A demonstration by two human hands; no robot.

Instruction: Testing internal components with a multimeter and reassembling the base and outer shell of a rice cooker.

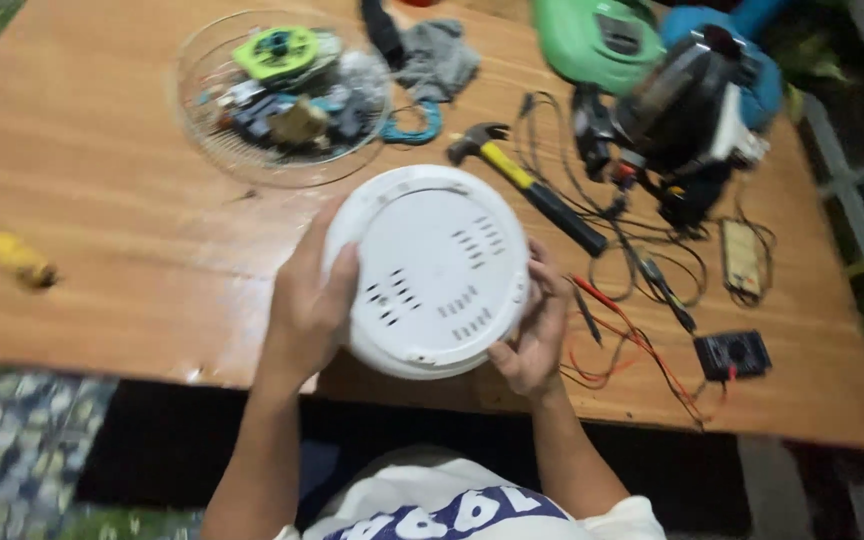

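Object in hand: round white housing (432, 270), a shallow disc held just above the near edge of the wooden bench (102, 230).
Left hand (307, 305): fingers wrapped over the left rim, thumb on the flat face, gripping.
Right hand (532, 335): fingers curled around the lower right rim, supporting it from that side.
Orientation: vented underside faces up toward the camera, tilted slightly toward the person; being circular, it has no long axis in plan, and its short axis runs roughly upward.
Step in hand: judged to be inspection of the slotted face, the disc held between both hands.
Next move calls for: probably a steady two-handed grip while turning the rim, and a free hand for a tool.
Nearby: hammer (527, 185) with yellow handle just beyond the disc; glass bowl (282, 100) of small parts farther left; red and black wires (632, 340) right of the right hand.
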